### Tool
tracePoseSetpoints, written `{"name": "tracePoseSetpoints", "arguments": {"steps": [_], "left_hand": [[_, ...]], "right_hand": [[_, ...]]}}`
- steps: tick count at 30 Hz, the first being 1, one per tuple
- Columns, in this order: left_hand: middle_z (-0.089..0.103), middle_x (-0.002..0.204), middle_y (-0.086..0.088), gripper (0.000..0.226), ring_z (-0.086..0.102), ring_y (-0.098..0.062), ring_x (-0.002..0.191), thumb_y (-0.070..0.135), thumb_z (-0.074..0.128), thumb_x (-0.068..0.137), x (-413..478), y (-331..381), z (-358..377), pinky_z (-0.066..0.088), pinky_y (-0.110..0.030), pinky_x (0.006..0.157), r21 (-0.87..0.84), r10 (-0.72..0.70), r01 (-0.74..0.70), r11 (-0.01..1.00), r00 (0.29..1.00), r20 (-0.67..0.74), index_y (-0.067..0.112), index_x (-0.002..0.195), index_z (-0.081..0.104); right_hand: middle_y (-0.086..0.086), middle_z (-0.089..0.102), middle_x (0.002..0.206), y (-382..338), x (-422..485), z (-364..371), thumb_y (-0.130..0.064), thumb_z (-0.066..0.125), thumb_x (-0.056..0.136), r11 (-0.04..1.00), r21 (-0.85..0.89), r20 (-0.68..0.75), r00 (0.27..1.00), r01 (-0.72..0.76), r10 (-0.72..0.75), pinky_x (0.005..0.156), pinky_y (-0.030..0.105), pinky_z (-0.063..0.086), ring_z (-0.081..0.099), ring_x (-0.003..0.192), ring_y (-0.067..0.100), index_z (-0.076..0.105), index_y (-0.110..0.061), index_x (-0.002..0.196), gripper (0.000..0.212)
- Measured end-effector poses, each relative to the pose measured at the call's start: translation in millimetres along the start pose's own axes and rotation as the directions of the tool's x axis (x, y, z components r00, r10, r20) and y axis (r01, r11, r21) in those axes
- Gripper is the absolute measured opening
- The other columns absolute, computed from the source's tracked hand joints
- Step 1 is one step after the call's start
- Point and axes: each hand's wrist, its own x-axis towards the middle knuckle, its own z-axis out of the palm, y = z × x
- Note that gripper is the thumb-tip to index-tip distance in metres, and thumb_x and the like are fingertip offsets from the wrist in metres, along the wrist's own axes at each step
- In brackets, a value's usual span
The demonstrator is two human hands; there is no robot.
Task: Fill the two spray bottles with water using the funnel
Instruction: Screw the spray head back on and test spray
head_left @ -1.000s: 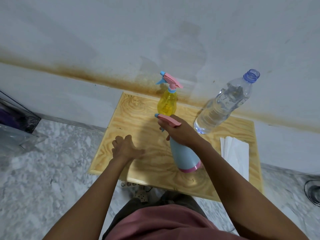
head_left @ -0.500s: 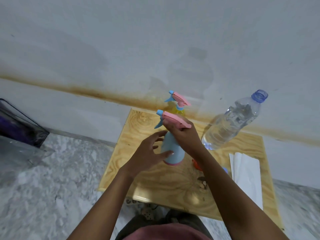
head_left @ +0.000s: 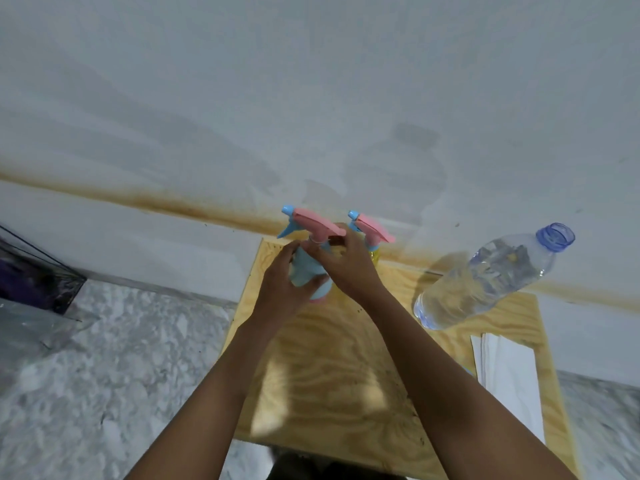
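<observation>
A light blue spray bottle (head_left: 306,271) with a pink trigger head is held above the back left of the wooden board (head_left: 332,375). My left hand (head_left: 282,289) wraps its body from the left. My right hand (head_left: 349,268) grips its neck just under the pink head. Behind my right hand stands a yellow spray bottle (head_left: 372,237) with the same pink head, mostly hidden. A large clear water bottle (head_left: 491,275) with an open blue neck stands at the back right. No funnel is visible.
Folded white paper towels (head_left: 512,379) lie along the board's right edge. A stained white wall rises right behind the board. Grey marble floor (head_left: 104,375) surrounds it, with a dark box and clear plastic at far left (head_left: 31,282).
The blue spray bottle has been lifted and carried back toward the yellow one. My left hand came off the board and closed on its body. The camera tilted up.
</observation>
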Motion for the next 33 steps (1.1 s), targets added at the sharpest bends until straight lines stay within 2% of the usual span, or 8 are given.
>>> {"name": "tracePoseSetpoints", "arguments": {"steps": [10,15,19,22,24,29,31,33], "left_hand": [[0.061,0.131,-0.001,0.071,0.056,-0.012,0.115,0.024,0.085,0.075,57.6,-35.2,5.4,0.038,0.004,0.080,0.049,-0.052,0.055,0.997,0.997,-0.054,0.015,0.136,0.050],[0.059,0.129,0.007,0.071,0.056,-0.013,0.118,0.022,0.082,0.078,63.7,-53.3,7.6,0.038,-0.002,0.078,0.064,-0.110,0.113,0.992,0.993,-0.039,0.020,0.140,0.047],[0.060,0.131,0.003,0.075,0.059,-0.016,0.115,0.023,0.082,0.077,64.9,-60.3,8.8,0.040,-0.010,0.077,0.062,-0.141,0.143,0.988,0.989,-0.035,0.018,0.141,0.045],[0.058,0.128,0.007,0.074,0.055,-0.009,0.110,0.024,0.081,0.080,65.2,-59.1,10.3,0.038,0.001,0.071,0.072,-0.151,0.154,0.985,0.987,-0.044,0.016,0.143,0.044],[0.056,0.127,0.008,0.074,0.054,-0.008,0.109,0.023,0.082,0.080,65.9,-59.8,10.2,0.038,0.001,0.070,0.087,-0.149,0.153,0.984,0.988,-0.049,0.016,0.143,0.043],[0.051,0.144,-0.004,0.083,0.051,-0.023,0.130,0.025,0.084,0.077,63.2,-61.1,10.9,0.039,-0.026,0.089,0.098,-0.197,0.202,0.974,0.979,-0.058,0.015,0.147,0.039],[0.045,0.149,-0.006,0.093,0.046,-0.024,0.134,0.027,0.085,0.075,56.8,-55.0,11.6,0.038,-0.029,0.091,0.086,-0.251,0.258,0.962,0.964,-0.083,0.015,0.150,0.031],[0.039,0.153,-0.010,0.102,0.042,-0.028,0.138,0.029,0.086,0.073,46.3,-46.5,13.1,0.040,-0.034,0.096,0.103,-0.297,0.310,0.945,0.947,-0.124,0.012,0.153,0.025]], "right_hand": [[0.003,0.072,0.104,26.7,44.2,27.9,-0.036,0.062,0.093,0.988,-0.064,0.014,0.989,-0.144,0.145,0.082,0.031,0.055,0.068,0.093,0.016,0.064,-0.011,0.114,0.032],[-0.001,0.064,0.126,35.7,40.1,35.0,-0.020,0.060,0.094,0.985,-0.021,0.091,0.980,-0.173,0.175,0.093,0.021,0.048,0.061,0.113,0.012,0.057,-0.016,0.130,0.036],[-0.002,0.062,0.129,36.8,38.0,33.2,-0.018,0.055,0.098,0.981,-0.022,0.139,0.972,-0.190,0.191,0.061,0.000,0.042,0.061,0.072,-0.005,0.055,-0.018,0.136,0.037],[-0.006,0.061,0.128,37.9,31.4,27.6,-0.020,0.055,0.098,0.973,-0.044,0.139,0.963,-0.226,0.230,0.074,0.001,0.043,0.064,0.087,0.001,0.054,-0.016,0.138,0.040],[-0.008,0.067,0.119,44.6,18.1,22.4,-0.023,0.058,0.097,0.967,-0.091,0.041,0.969,-0.239,0.243,0.089,0.017,0.047,0.064,0.105,0.008,0.062,-0.017,0.128,0.033],[-0.014,0.066,0.085,67.7,-33.9,-1.1,-0.029,0.062,0.093,0.940,-0.112,-0.486,0.843,-0.323,0.232,0.067,0.027,0.048,0.062,0.079,0.003,0.064,-0.029,0.102,0.009],[-0.012,0.063,0.090,76.0,-40.4,-13.1,-0.029,0.065,0.091,0.944,-0.099,-0.595,0.779,-0.315,0.198,0.069,0.029,0.047,0.059,0.082,0.005,0.061,-0.026,0.108,0.018],[-0.007,0.061,0.105,85.9,-34.6,-24.8,-0.031,0.070,0.088,0.949,-0.097,-0.577,0.794,-0.299,0.191,0.080,0.032,0.050,0.058,0.095,0.010,0.058,-0.021,0.124,0.039]]}}
